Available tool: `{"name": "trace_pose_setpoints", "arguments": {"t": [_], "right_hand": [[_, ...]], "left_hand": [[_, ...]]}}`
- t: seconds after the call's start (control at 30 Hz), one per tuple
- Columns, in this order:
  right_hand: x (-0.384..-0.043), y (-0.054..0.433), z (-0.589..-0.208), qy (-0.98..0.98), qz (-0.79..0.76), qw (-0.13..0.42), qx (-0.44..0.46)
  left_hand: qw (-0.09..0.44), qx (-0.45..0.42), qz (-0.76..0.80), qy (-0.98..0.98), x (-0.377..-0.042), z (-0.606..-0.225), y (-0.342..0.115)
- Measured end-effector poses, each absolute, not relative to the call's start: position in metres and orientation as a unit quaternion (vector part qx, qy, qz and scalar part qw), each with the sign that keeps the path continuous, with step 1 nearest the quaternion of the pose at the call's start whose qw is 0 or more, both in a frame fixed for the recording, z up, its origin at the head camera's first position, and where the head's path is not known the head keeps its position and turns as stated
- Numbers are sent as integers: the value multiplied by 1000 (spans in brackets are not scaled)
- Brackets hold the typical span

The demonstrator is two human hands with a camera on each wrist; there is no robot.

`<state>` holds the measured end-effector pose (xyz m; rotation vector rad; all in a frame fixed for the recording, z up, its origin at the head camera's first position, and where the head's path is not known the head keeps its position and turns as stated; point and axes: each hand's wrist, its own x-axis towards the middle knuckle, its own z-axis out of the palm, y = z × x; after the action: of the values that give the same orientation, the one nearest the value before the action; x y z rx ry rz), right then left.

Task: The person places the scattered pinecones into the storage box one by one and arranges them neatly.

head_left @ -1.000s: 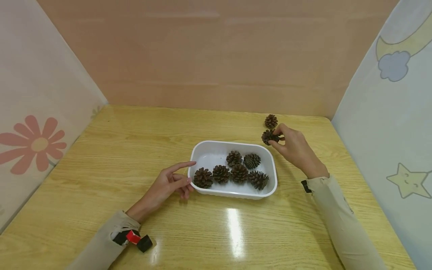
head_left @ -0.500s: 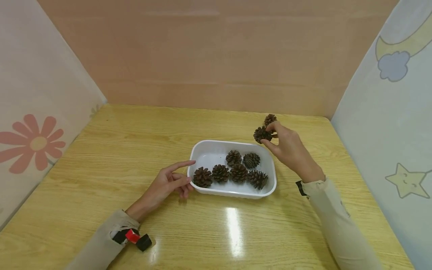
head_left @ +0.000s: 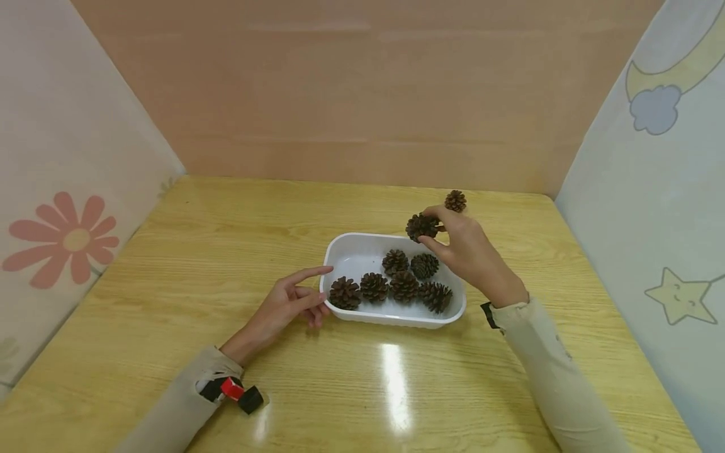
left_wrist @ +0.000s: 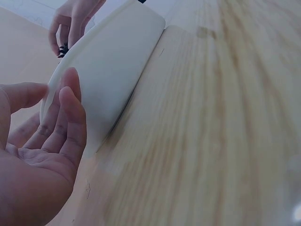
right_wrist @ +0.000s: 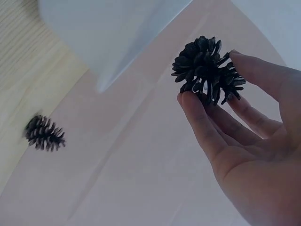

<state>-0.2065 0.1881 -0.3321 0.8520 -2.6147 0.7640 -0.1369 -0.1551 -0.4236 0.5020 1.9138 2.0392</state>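
In the head view my right hand (head_left: 472, 251) pinches a brown pinecone (head_left: 421, 227) between thumb and fingertips, over the back rim of a white plastic tray (head_left: 362, 319). The right wrist view shows that pinecone (right_wrist: 202, 68) with its scales spread, held at the fingertips. Several other pinecones (head_left: 404, 286) lie in the tray, mostly along its front and right. My left hand (head_left: 283, 308) touches the tray's left end with index finger and thumb at the rim. Its remaining fingers (left_wrist: 75, 110) lie loosely bent by the outer wall in the left wrist view.
One more pinecone (head_left: 455, 201) lies on the wooden table (head_left: 255, 220) behind the tray, near the back edge. A tan panel (head_left: 340, 94) stands behind the table, with patterned panels on both sides. A small red and black piece is strapped at the left sleeve (head_left: 187, 390).
My right hand has carried the pinecone left from behind the tray's right corner to over its back rim, away from the loose pinecone. My left hand has stayed at the tray's left end.
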Motion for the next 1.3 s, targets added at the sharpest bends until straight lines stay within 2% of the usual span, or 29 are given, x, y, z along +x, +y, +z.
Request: {"name": "trace_pose_setpoints", "arguments": {"t": [0.57, 0.9, 1.3], "right_hand": [[-177, 135, -309, -904, 214, 109, 353], [-193, 122, -300, -884, 224, 94, 399], [-214, 97, -316, -885, 217, -29, 410]], "left_hand": [[149, 171, 711, 666, -133, -419, -154], [152, 168, 713, 663, -133, -418, -153], [155, 175, 715, 659, -133, -421, -154]]}}
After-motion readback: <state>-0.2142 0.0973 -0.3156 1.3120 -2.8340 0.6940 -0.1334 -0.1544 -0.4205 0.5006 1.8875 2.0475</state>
